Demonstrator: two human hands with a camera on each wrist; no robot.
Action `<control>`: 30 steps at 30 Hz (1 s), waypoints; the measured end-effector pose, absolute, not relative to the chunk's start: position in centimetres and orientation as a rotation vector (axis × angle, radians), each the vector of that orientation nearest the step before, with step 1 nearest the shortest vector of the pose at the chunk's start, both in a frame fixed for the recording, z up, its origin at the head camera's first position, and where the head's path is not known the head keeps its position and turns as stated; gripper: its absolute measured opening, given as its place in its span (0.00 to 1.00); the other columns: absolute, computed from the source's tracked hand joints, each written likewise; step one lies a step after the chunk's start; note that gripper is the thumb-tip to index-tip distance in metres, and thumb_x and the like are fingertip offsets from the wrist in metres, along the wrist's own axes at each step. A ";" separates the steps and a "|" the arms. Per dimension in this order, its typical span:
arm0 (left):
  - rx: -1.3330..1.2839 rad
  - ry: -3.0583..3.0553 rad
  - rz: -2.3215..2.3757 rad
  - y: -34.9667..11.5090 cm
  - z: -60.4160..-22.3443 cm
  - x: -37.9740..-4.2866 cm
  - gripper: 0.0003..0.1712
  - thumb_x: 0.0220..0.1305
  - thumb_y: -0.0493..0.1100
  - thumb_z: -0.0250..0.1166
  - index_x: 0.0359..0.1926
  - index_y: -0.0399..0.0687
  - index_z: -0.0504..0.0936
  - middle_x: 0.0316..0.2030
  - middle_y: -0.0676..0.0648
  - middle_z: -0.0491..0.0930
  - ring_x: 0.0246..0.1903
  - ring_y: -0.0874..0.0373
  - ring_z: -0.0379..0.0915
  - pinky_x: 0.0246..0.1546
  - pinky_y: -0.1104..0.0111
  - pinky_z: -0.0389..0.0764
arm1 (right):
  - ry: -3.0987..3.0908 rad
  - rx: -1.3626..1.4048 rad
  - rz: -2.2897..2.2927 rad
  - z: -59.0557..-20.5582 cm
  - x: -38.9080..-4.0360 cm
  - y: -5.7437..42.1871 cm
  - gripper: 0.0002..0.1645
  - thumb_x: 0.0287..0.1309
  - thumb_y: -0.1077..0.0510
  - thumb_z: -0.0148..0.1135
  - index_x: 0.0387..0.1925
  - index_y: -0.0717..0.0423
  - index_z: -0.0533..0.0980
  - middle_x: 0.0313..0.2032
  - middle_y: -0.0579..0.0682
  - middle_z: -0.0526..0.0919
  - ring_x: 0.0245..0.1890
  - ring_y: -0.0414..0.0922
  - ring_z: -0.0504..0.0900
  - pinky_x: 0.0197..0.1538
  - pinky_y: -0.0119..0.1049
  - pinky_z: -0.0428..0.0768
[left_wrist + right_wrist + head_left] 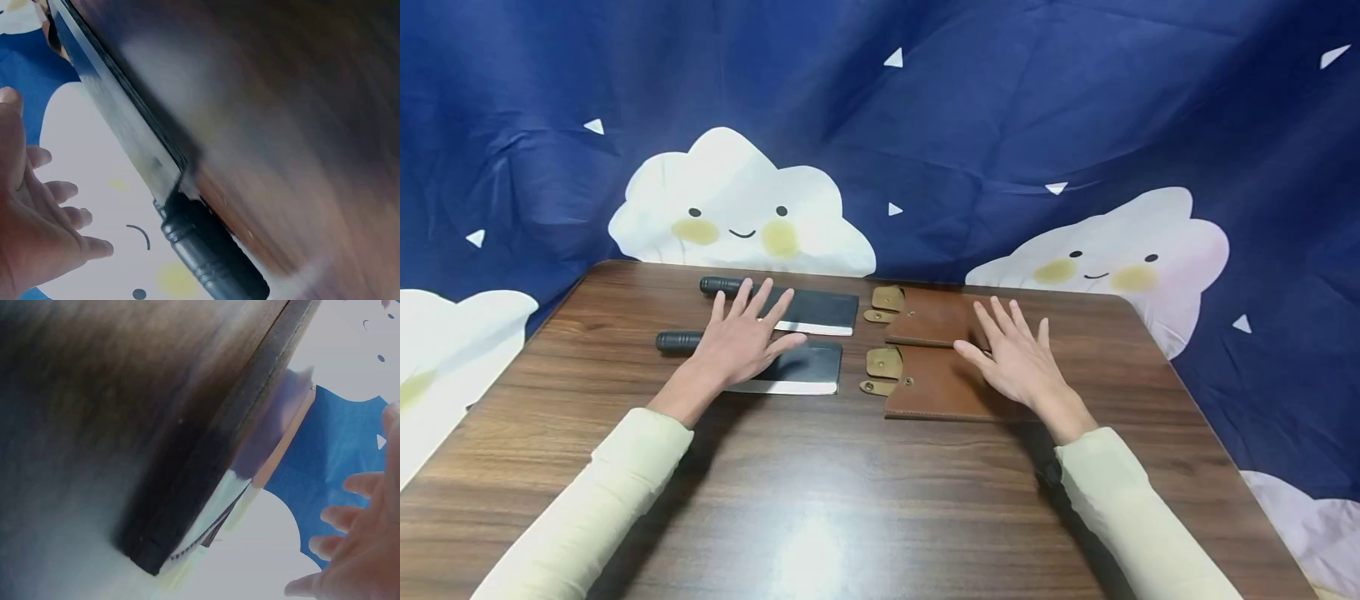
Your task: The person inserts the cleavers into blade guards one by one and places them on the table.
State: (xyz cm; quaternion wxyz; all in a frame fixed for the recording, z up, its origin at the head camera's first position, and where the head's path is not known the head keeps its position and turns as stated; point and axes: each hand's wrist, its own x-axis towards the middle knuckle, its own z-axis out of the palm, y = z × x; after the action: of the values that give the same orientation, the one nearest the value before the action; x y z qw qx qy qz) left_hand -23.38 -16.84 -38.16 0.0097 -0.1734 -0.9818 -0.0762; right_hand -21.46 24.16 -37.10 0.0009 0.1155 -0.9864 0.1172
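Two black cleavers with pale cutting edges lie one behind the other on the left, a far cleaver (pixel 823 310) and a near cleaver (pixel 812 367). My left hand (pixel 737 343) is spread above them, palm down, holding nothing; the left wrist view has its fingers (pixel 78 217) apart from the black handle (pixel 212 253). To the right lie two brown leather sheaths, a far sheath (pixel 936 315) and a near sheath (pixel 936 387), with olive snap straps towards the blades. Over their right ends hovers my right hand (pixel 1018 358), fingers spread, with nothing in it.
All of it lies on a brown wood-grain table (pixel 820 475) with rounded far corners. Behind the table hangs a dark blue curtain (pixel 955 108) printed with white smiling clouds and small triangles. A bright glare spot sits near the table's front.
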 end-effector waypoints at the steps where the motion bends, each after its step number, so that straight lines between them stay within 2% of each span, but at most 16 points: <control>1: -0.544 -3.060 -0.236 -17.0 -38.2 -23.4 0.49 0.72 0.75 0.44 0.82 0.54 0.47 0.80 0.38 0.39 0.77 0.37 0.28 0.70 0.35 0.32 | -3.094 0.368 0.368 -37.0 -21.4 24.1 0.53 0.70 0.24 0.39 0.81 0.54 0.48 0.80 0.59 0.42 0.78 0.59 0.33 0.68 0.71 0.25; 8: -0.542 -3.047 -0.233 -18.1 -38.2 -23.3 0.50 0.70 0.77 0.44 0.82 0.54 0.47 0.80 0.38 0.41 0.78 0.39 0.28 0.70 0.35 0.33 | -3.070 0.417 0.391 -37.1 -21.4 24.4 0.54 0.69 0.24 0.43 0.80 0.54 0.49 0.80 0.58 0.42 0.79 0.59 0.35 0.68 0.72 0.30; 12: -0.544 -3.039 -0.247 -19.0 -38.1 -23.2 0.53 0.68 0.78 0.48 0.81 0.53 0.48 0.79 0.37 0.43 0.78 0.38 0.30 0.70 0.35 0.34 | -3.047 0.475 0.444 -37.2 -21.3 24.5 0.56 0.66 0.24 0.49 0.80 0.54 0.50 0.80 0.57 0.43 0.79 0.58 0.37 0.70 0.71 0.35; 18: -0.581 -3.031 -0.276 -20.8 -37.8 -23.4 0.58 0.63 0.78 0.55 0.81 0.52 0.49 0.79 0.36 0.46 0.77 0.37 0.32 0.71 0.37 0.36 | -3.000 0.563 0.476 -37.6 -21.0 24.9 0.58 0.61 0.25 0.59 0.80 0.53 0.53 0.78 0.58 0.51 0.77 0.62 0.48 0.70 0.69 0.49; 23: -0.549 -3.025 -0.308 -22.4 -37.6 -23.4 0.60 0.58 0.80 0.59 0.79 0.48 0.57 0.76 0.36 0.54 0.75 0.34 0.44 0.70 0.36 0.42 | -2.941 0.649 0.465 -37.8 -21.1 25.3 0.57 0.58 0.26 0.64 0.77 0.54 0.59 0.75 0.58 0.61 0.73 0.62 0.59 0.64 0.71 0.59; 26: -0.517 -3.018 -0.324 -23.2 -37.6 -23.5 0.60 0.57 0.81 0.59 0.76 0.45 0.63 0.74 0.35 0.60 0.72 0.33 0.52 0.68 0.36 0.50 | -2.933 0.692 0.475 -37.8 -21.1 25.6 0.57 0.57 0.27 0.65 0.77 0.53 0.60 0.72 0.58 0.65 0.71 0.61 0.62 0.63 0.71 0.60; 30: -0.493 -3.018 -0.390 -24.2 -37.6 -23.5 0.56 0.57 0.80 0.59 0.72 0.45 0.70 0.70 0.35 0.67 0.69 0.33 0.58 0.64 0.36 0.58 | -2.947 0.714 0.492 -37.7 -21.0 25.9 0.58 0.54 0.26 0.67 0.76 0.51 0.62 0.70 0.57 0.68 0.69 0.60 0.64 0.62 0.72 0.60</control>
State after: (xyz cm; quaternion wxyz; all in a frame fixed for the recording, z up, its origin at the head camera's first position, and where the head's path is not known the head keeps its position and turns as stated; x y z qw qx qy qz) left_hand -23.50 -24.16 -37.56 0.0296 -0.1598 -0.9786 -0.1264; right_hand -21.04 25.86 -37.72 0.0348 0.2322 -0.9588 0.1601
